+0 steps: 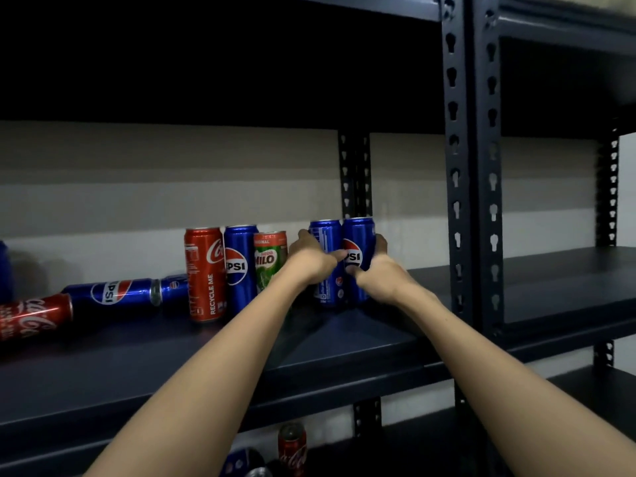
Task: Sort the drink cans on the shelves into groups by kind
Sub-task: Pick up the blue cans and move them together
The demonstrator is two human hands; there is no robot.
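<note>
While both bare forearms reach over the dark, smooth metal shelf (pixel 344 339), the left hand (pixel 311 258) wraps its fingers round one upright blue Pepsi can (pixel 325 235), thumb lying across its front, and the right hand (pixel 380 273) clamps a second upright blue Pepsi can (pixel 358 235), fingers curled behind it. These two glossy cylinders stand touching, near the rear perforated steel upright (pixel 354 173). Just left of the hands stands a shorter green Milo can (pixel 270 259), pressed beside a third standing Pepsi can (pixel 239 266), which touches a tall red Coca-Cola can (pixel 204 273). Farther left, a Pepsi can on its side (pixel 110 292) lies end to end with another toppled blue can (pixel 173 287), and a fallen red Coca-Cola can (pixel 32 316) lies at the frame's edge. On the lower shelf (pixel 430 442) a red Coca-Cola can stands upright (pixel 292 449) beside dim can tops. A thick slotted front post (pixel 473 166) divides the racks.
</note>
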